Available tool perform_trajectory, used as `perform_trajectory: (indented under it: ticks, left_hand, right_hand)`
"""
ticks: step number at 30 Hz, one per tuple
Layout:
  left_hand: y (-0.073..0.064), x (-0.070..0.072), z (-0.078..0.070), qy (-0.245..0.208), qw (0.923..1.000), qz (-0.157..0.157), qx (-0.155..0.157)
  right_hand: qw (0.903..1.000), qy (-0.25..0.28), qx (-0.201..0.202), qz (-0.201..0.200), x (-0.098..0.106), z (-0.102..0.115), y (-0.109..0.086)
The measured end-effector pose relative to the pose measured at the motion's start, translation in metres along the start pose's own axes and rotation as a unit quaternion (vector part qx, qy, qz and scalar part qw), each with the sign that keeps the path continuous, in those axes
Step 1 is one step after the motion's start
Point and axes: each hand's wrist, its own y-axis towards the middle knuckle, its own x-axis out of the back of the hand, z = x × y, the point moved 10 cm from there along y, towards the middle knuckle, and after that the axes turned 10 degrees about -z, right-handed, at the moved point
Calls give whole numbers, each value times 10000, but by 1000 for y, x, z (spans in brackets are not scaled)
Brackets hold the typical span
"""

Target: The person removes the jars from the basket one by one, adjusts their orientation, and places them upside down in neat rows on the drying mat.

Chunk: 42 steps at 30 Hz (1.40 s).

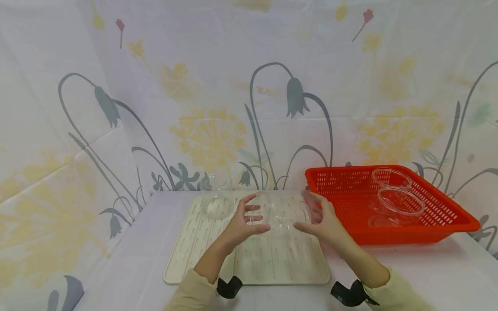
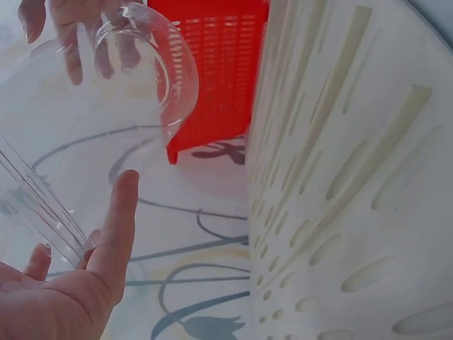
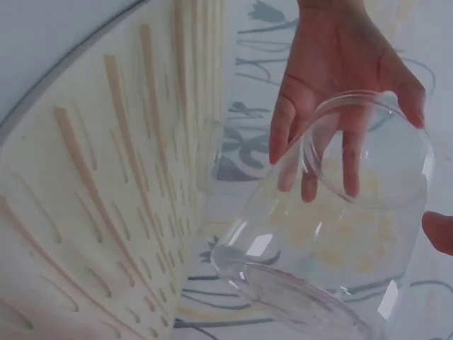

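Observation:
A clear bowl [image 1: 288, 216] is held between my two hands above the cream drying tray [image 1: 272, 263], tipped onto its side. My left hand [image 1: 243, 224] grips its left end, fingers on the far side and thumb on the near side. At the opposite end, my right hand [image 1: 323, 220] holds it the same way. Through the clear wall in the right wrist view, the left fingers [image 3: 350, 163] show behind a round rim. The right hand's thumb [image 3: 440, 232] appears at that view's edge, most of that hand being outside it.
Another clear vessel [image 1: 218, 207] stands at the tray's back left. To the right is a red perforated basket [image 1: 389, 237] with clear bowls [image 1: 401, 202] inside, its left side close to my right forearm. A flowered cloth [image 1: 249, 86] hangs behind the white-covered table [image 1: 128, 268].

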Motion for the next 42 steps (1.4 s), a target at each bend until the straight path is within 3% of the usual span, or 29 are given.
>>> perform_trajectory:
  ticks: [6, 13, 19, 22, 25, 33, 38, 42]
  left_hand:
    - [1, 2, -1, -286, 9996, -18, 3]
    - [2, 2, 0, -685, 9975, -45, 188]
    - [0, 1, 3, -263, 9995, 26, 169]
    - [0, 2, 4, -50, 9999, 38, 143]
    - [0, 2, 5, -113, 9998, 78, 158]
    - [-1, -1, 10, -10, 9995, 257, 196]
    - [-4, -9, 12, 160, 9987, 474, 138]
    - [-5, -13, 11, 223, 9978, 631, 3]
  right_hand:
    - [9973, 613, -394, -5, -3, -13, -8]
    - [9941, 1037, -32, 316, -11, -10, -10]
    - [9806, 1856, 167, 600, -14, -5, -9]
    - [9797, 1895, 335, 561, -12, -1, -8]
    - [9822, 1792, 423, 385, -7, 2, -6]
    - [9825, 1812, 203, -392, 10, 8, -1]
    - [9775, 2077, 289, -227, 5, 14, 1]
    - [9800, 1905, 556, 151, -6, 18, -2]
